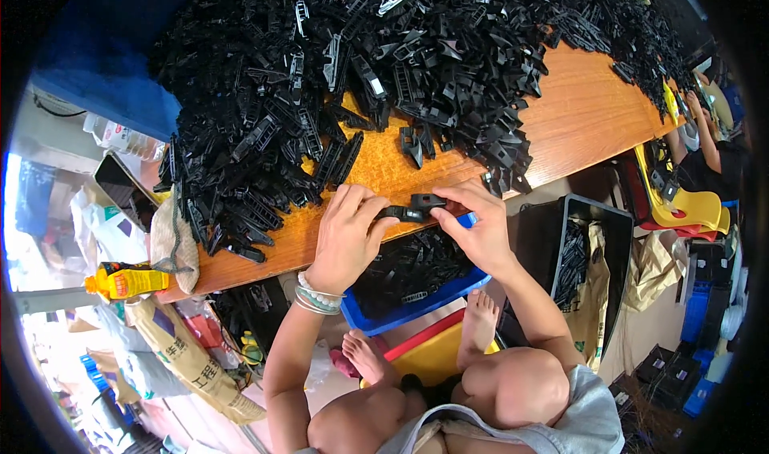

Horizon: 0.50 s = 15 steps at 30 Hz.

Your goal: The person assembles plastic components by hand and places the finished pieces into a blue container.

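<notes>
Strip [402, 213], black, frame centre: I see left hand [344, 234] pinching it, right hand [479, 227] pinching block [425, 202] against its end, apparently steadying both; bin [376, 326] lower centre.

Left grip [344, 234], right grip [482, 231], both pinched

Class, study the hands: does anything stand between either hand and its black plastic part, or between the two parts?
Nothing visible does. The left hand grips the left part directly, and the right hand grips the right part. Their inner ends overlap in view, with no other thing between; whether they are joined is unclear.
</notes>
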{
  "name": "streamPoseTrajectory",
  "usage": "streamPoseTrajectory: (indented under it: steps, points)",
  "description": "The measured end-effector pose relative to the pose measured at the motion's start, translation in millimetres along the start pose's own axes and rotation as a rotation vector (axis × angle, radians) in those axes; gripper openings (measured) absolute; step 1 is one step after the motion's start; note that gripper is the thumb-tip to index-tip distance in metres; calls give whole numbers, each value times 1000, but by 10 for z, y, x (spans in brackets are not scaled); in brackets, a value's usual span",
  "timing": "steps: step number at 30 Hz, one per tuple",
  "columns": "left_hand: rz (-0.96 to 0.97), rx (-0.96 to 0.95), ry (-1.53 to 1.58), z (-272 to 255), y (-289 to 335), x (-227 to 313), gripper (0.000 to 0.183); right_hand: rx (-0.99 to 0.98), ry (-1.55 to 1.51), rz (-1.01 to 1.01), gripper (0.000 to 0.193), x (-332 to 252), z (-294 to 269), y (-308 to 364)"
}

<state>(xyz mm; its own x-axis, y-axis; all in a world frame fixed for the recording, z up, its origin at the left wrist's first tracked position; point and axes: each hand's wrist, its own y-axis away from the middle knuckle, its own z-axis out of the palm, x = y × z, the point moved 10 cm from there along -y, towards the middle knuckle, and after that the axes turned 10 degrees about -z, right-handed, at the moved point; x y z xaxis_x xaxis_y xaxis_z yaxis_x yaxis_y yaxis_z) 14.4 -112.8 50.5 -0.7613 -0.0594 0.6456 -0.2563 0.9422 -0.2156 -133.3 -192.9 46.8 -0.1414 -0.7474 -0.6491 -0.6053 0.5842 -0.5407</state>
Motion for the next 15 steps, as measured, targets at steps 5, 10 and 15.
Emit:
streamPoseTrajectory:
  steps: [5,10,15]
  points:
    - [-28,49,80,-13,36,-66,22,-61,-119,71,28,-19,66,34]
    - [-39,8,157,47,72,-141,22,-147,-191,122,24,88,103,61]
    - [-14,-36,175,109,51,-97,19,-204,-114,0,26,-30,220,-18]
